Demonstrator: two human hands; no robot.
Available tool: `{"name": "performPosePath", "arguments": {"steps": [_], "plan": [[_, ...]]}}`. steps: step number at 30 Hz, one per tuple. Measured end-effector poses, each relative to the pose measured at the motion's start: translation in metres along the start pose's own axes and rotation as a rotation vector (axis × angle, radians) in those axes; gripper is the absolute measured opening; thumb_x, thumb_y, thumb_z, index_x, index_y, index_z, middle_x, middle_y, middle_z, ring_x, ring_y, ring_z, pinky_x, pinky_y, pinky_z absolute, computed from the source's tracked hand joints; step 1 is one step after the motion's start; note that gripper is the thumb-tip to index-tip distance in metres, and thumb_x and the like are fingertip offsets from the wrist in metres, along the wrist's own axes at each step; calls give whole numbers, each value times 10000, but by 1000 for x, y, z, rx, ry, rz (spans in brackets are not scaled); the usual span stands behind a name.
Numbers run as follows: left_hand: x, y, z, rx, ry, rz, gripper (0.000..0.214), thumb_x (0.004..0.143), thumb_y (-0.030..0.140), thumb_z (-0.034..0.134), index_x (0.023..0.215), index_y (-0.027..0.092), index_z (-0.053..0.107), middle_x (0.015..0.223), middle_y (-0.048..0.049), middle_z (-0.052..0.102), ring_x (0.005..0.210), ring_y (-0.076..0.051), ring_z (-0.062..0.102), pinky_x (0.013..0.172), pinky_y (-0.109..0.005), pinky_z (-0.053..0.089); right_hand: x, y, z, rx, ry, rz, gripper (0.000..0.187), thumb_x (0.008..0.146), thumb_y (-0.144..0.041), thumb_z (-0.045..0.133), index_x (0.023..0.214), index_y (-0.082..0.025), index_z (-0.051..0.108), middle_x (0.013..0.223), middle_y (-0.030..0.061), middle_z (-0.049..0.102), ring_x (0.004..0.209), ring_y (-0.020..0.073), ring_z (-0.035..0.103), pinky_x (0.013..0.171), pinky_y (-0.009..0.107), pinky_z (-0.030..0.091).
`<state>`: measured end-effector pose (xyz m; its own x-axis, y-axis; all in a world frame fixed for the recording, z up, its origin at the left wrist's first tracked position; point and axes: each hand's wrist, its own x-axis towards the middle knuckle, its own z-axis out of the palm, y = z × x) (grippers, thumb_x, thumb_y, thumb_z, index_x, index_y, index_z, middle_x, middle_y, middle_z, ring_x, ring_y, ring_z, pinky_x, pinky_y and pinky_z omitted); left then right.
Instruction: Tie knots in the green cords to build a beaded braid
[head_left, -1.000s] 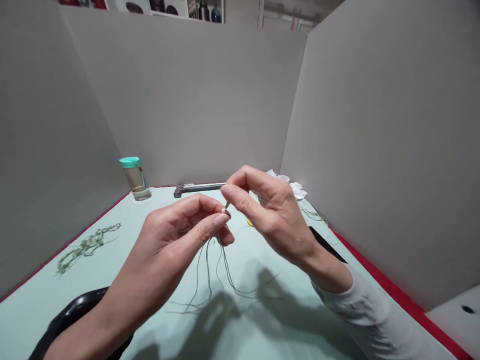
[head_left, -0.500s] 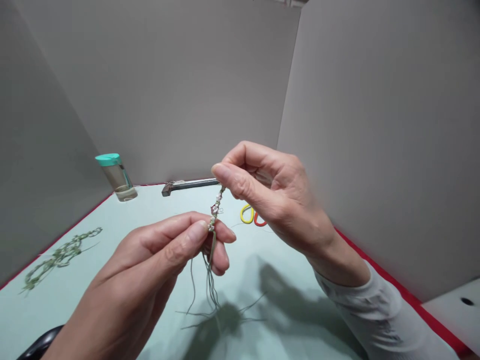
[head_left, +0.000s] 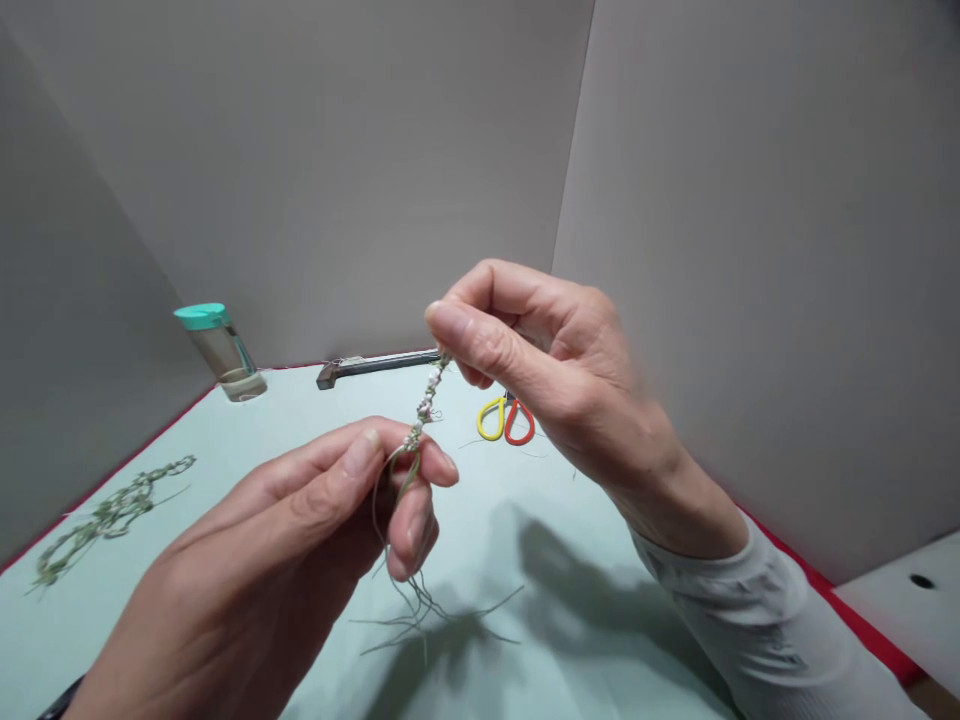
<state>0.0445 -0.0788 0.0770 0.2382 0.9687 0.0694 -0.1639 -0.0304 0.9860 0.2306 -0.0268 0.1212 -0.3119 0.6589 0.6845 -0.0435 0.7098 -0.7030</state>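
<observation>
Grey partition walls [head_left: 337, 180] fill the upper frame. Pale green tabletop [head_left: 292, 405] below, edged in red. Left hand [head_left: 292, 530], lower left of centre: half closed, thumb bent toward the forefinger; the braid's lower end lies against that forefinger, firmness of hold cannot be told. Right hand [head_left: 555, 370], right of centre: thumb and forefinger pinched together on the braid's upper end. Dark bar [head_left: 386, 368] behind the hands; bottle [head_left: 221, 350] with turquoise lid at middle left. Knotted green cord [head_left: 112, 515] at far left; scissors [head_left: 505, 421], yellow and red handles, right of centre. Beaded braid [head_left: 433, 383] slants between the hands at frame centre; thin strands [head_left: 422, 597] trail below.
</observation>
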Motion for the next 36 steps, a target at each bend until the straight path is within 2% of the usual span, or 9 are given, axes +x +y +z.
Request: {"name": "performPosePath", "arguments": {"steps": [3, 6, 11, 16, 21, 26, 31, 36], "plan": [[0, 1, 3, -22, -9, -29, 331, 968, 484, 581, 810, 248, 750, 675, -24, 595, 619, -147, 457, 577, -222, 483, 0, -1, 0, -13, 5, 8, 341, 942, -391, 696, 688, -206, 564, 682, -62, 545, 628, 72, 484, 578, 211, 442], [0, 3, 6, -37, 27, -38, 315, 902, 527, 653, 814, 238, 741, 623, -33, 560, 648, -192, 512, 625, -309, 521, 0, -1, 1, -42, 18, 4, 329, 943, -363, 698, 683, -213, 562, 687, -60, 549, 635, 79, 485, 580, 217, 446], [3, 5, 9, -44, 62, -29, 283, 824, 523, 729, 838, 241, 723, 590, -26, 520, 683, -228, 538, 675, -372, 544, -1, 0, 0, -51, 13, 14, 337, 940, -423, 691, 691, -232, 567, 707, -45, 555, 645, 96, 501, 571, 227, 453], [2, 4, 9, -69, 71, -65, 255, 811, 484, 759, 776, 239, 697, 601, -18, 497, 644, -200, 490, 631, -344, 535, -2, -1, -1, -33, -2, 39, 350, 921, -474, 700, 691, -241, 576, 734, -30, 585, 663, 113, 522, 565, 239, 472], [-1, 2, 5, -177, 21, -107, 296, 868, 426, 710, 670, 211, 662, 653, -2, 462, 602, -132, 383, 560, -227, 510, 0, 0, -1, 12, -17, 8, 316, 914, -393, 729, 685, -239, 576, 715, -41, 559, 668, 110, 524, 598, 248, 472], [1, 0, 5, -144, -23, -132, 280, 893, 414, 693, 729, 189, 715, 689, 0, 490, 600, -106, 352, 563, -173, 491, 0, 0, -2, 11, -44, 20, 331, 928, -447, 703, 706, -235, 577, 705, -48, 531, 665, 97, 495, 598, 235, 451], [-1, 1, 4, -113, -4, -129, 244, 851, 408, 753, 718, 205, 722, 712, -8, 535, 637, -114, 427, 578, -179, 510, -1, 1, 1, -36, 19, -12, 336, 922, -471, 705, 701, -241, 599, 713, -47, 597, 666, 102, 552, 580, 241, 452], [-2, 1, 4, -103, 41, -129, 279, 899, 384, 680, 699, 199, 742, 710, -7, 519, 567, -94, 331, 478, -174, 420, -1, 1, 4, 50, 43, -23, 270, 922, -364, 733, 709, -237, 627, 711, -60, 610, 652, 86, 547, 583, 215, 472]]}}
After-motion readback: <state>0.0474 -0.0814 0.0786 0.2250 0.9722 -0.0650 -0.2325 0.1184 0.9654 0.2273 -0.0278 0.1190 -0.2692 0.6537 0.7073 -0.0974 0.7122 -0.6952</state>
